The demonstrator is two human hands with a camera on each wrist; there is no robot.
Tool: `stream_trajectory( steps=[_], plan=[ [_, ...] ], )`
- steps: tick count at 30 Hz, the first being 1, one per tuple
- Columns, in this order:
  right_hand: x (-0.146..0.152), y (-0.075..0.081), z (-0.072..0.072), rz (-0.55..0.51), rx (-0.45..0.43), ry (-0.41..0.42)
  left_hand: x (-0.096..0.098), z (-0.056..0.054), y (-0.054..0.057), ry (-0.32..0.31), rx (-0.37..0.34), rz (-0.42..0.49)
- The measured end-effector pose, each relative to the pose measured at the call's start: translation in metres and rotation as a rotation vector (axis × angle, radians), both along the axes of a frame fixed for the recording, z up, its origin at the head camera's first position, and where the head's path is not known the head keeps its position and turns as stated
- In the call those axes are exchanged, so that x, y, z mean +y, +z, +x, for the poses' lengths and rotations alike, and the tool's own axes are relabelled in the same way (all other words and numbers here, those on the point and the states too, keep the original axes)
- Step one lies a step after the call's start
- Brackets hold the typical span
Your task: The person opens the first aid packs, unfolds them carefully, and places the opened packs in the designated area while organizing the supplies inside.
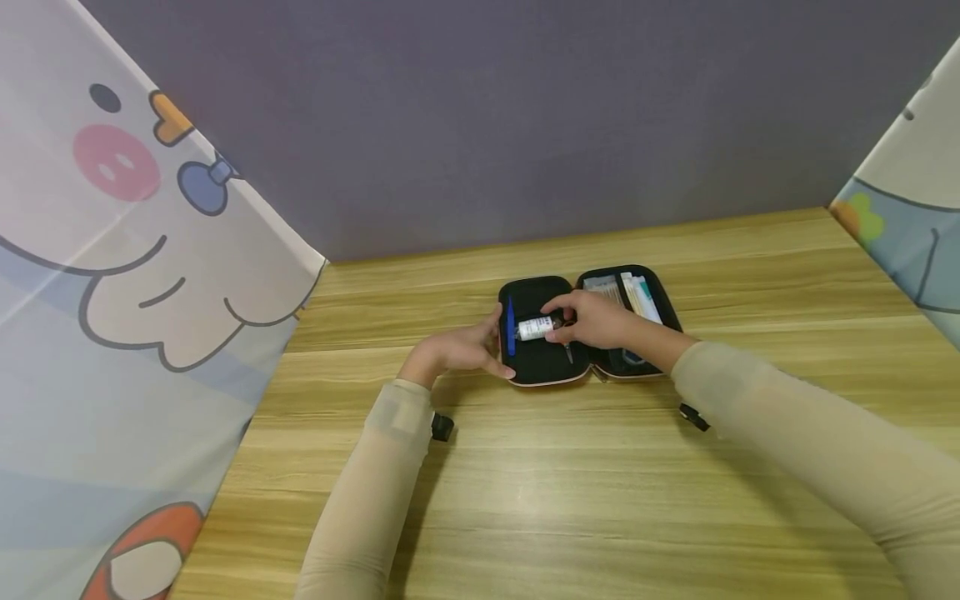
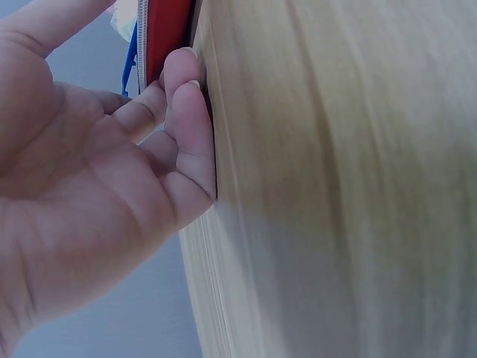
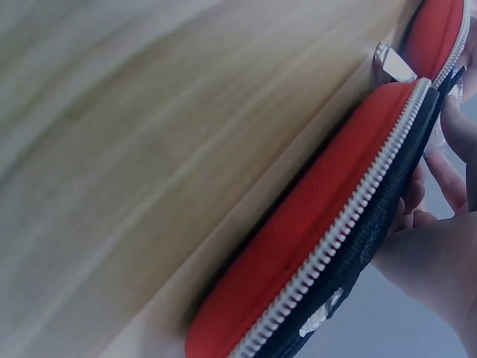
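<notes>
A red zip case [image 3: 320, 201] with a black lining lies spread out on the table. My left hand [image 1: 467, 346] grips the outer edge of its left half; in the left wrist view the curled fingers [image 2: 190, 119] are against the case's red side. My right hand [image 1: 600, 321] reaches over the case's middle. Its thumb and index finger pinch a small white bottle [image 1: 535, 328] by its right end, over the left half. Blue tweezers [image 1: 511, 325] lie left of the bottle. Small scissors [image 1: 568, 353] show partly beneath the right hand.
The case's right half holds white packets [image 1: 641, 298] and cotton swabs [image 1: 602, 287] behind a dark strap. A metal zip pull [image 3: 393, 64] sticks out at the fold. Around it is the wooden table [image 1: 540, 492], backed by a grey partition [image 1: 510, 125].
</notes>
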State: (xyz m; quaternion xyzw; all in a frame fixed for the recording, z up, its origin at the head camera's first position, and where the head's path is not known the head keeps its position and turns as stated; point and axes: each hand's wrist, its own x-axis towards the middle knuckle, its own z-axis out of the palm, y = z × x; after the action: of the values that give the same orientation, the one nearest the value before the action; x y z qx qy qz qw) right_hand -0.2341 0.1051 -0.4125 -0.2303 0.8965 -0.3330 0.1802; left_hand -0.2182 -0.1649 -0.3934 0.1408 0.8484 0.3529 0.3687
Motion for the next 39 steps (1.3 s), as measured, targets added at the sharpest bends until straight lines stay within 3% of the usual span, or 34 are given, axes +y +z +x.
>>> stream_trajectory(
  steps=[17, 39],
  plan=[
    [-0.0032, 0.0016, 0.0015, 0.049, 0.033, -0.008, -0.0002, -0.0003, 0.0001, 0.008, -0.011, 0.023],
    [0.0001, 0.0059, 0.0009, -0.009, 0.023, -0.018, -0.0002, 0.0006, -0.0005, 0.009, -0.001, 0.012]
  ],
)
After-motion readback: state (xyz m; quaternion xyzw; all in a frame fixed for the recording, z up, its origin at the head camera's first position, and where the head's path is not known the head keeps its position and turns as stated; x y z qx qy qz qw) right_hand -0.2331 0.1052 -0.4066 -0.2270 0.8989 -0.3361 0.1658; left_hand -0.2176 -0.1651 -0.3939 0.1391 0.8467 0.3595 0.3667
